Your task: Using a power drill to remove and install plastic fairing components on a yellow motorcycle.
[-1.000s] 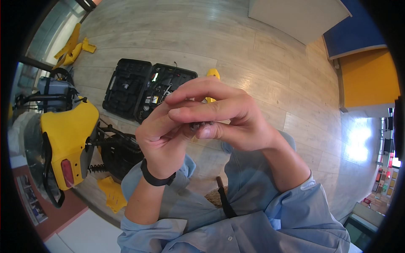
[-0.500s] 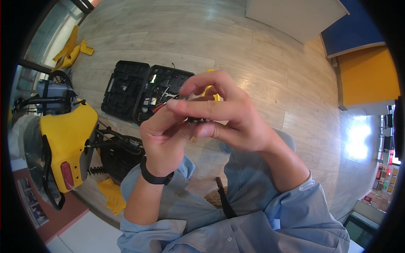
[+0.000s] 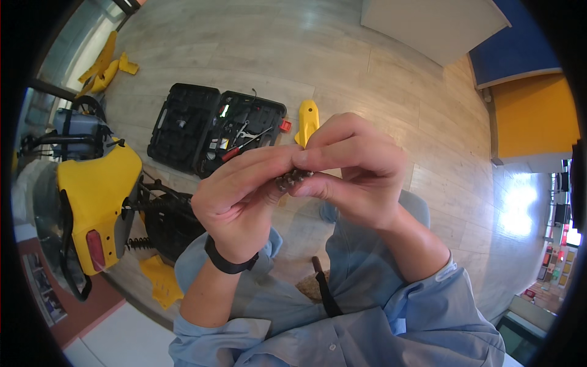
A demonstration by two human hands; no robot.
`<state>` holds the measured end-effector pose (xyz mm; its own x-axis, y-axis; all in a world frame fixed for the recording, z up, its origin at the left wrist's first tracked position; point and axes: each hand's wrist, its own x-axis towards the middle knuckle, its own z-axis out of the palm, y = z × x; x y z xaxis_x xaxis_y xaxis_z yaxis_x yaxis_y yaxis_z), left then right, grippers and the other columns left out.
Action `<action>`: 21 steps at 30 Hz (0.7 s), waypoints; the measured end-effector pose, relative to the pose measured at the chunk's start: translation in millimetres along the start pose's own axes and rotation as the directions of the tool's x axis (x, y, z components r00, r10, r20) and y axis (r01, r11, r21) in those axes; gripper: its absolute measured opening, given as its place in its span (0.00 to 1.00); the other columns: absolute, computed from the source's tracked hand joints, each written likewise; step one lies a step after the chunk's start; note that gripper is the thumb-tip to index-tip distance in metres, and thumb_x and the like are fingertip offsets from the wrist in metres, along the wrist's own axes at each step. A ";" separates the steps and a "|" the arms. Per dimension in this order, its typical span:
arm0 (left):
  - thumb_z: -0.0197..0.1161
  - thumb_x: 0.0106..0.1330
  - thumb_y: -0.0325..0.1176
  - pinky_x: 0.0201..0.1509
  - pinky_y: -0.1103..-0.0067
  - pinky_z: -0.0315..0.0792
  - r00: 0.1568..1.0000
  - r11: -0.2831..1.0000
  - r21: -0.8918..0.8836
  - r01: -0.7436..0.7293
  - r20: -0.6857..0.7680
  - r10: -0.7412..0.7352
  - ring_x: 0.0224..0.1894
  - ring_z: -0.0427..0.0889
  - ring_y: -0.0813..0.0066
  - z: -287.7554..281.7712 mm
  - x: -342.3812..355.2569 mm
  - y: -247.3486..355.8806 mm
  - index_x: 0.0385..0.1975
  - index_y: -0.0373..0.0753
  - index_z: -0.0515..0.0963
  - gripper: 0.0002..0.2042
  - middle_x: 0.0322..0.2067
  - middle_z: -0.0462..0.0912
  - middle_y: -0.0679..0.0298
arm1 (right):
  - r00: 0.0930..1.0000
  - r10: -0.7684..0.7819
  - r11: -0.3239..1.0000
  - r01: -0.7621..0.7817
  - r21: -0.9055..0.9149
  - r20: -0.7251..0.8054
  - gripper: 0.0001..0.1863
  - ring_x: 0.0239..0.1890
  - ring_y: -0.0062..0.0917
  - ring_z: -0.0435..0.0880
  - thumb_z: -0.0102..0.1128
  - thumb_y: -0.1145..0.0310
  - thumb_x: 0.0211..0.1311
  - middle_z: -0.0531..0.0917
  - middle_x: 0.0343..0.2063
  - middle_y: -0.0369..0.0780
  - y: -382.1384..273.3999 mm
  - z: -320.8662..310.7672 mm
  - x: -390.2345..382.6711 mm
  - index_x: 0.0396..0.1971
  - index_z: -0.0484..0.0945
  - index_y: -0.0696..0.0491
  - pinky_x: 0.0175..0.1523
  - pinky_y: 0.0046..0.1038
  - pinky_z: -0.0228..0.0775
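Observation:
In front of my lap, my left hand (image 3: 235, 192) and my right hand (image 3: 364, 174) meet fingertip to fingertip. Both pinch a small dark piece with several short, pale metallic bumps (image 3: 295, 179); fingers cover most of it, so its kind cannot be made out. The left fingers are curled along its far side, and the right thumb presses from the near side with the forefinger above. A black band (image 3: 229, 262) circles my left wrist. Beyond the hands lies an open black tool case (image 3: 183, 119) with wrenches (image 3: 246, 133) and a red-handled screwdriver (image 3: 232, 153).
A partly dismantled yellow vehicle (image 3: 92, 202) stands at my left. Beside it lies a yellow panel (image 3: 160, 281); more yellow pieces (image 3: 105, 76) are at the far left. A yellow cover (image 3: 309, 119) rests right of the case. Cabinets (image 3: 529, 116) stand at the far right.
My right fingers have come down from a raised arch to close on the piece. My left fingers have drawn together around it, and more of its bumps show.

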<state>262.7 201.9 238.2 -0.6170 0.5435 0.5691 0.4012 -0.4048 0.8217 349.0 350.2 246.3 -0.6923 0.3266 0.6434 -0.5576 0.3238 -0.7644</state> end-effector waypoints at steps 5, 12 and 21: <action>0.60 0.47 0.08 0.46 0.75 0.80 0.996 0.982 0.171 -0.084 0.033 0.079 0.41 0.86 0.61 -5.8 4.3 3.2 0.39 0.28 0.82 0.18 0.39 0.85 0.50 | 0.995 -0.083 0.988 0.089 -0.124 0.055 0.15 0.30 0.21 0.82 0.76 0.77 0.43 0.82 0.32 0.38 -7.4 0.0 3.9 0.35 0.87 0.54 0.32 0.21 0.76; 0.60 0.45 0.08 0.46 0.74 0.80 0.985 0.967 0.189 -0.172 0.055 0.164 0.42 0.86 0.60 -9.5 6.6 0.2 0.37 0.28 0.82 0.18 0.40 0.85 0.48 | 0.994 -0.101 0.987 0.105 -0.117 0.040 0.14 0.30 0.21 0.83 0.75 0.79 0.43 0.82 0.33 0.39 -7.1 1.9 4.2 0.34 0.87 0.54 0.32 0.21 0.76; 0.59 0.43 0.07 0.45 0.77 0.81 0.985 0.974 0.154 -0.166 0.067 0.157 0.41 0.86 0.63 -8.6 8.0 0.0 0.36 0.29 0.83 0.19 0.39 0.85 0.50 | 0.991 -0.112 0.993 0.114 -0.021 0.074 0.16 0.30 0.24 0.80 0.78 0.76 0.42 0.81 0.33 0.42 -3.9 -0.8 3.0 0.34 0.83 0.57 0.33 0.23 0.70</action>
<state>251.9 199.9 242.5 -0.4996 0.5212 0.6919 0.5971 -0.3715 0.7110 349.5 350.7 251.2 -0.6575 0.2214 0.7202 -0.6230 0.3778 -0.6850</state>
